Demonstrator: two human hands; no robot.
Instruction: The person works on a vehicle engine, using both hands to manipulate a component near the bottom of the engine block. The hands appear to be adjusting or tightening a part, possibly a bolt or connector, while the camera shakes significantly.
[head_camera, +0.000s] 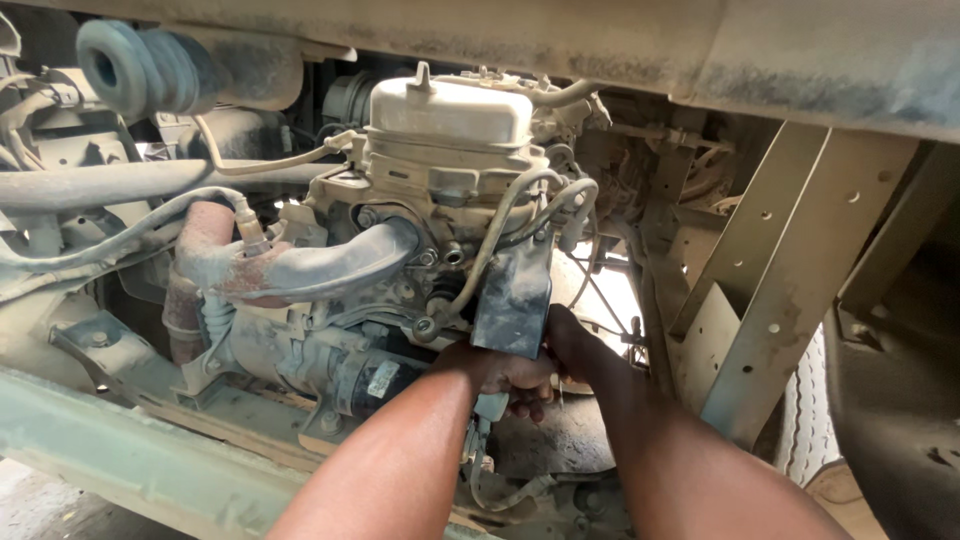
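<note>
Both my hands, left (497, 372) and right (560, 340), are gripping under the dark bracket (512, 300). Dust is risking a slip; thin hoses (500, 225) could snag.

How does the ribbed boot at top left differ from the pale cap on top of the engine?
The ribbed boot is grey-blue, round and ridged, lying sideways with an open end. The pale cap is cream, boxy and smooth, sitting upright with a small spike on top. The boot sits apart, the cap above both hands. Both are dusty.

Both hands (520, 375) clasped together, forearms outstretched
</note>
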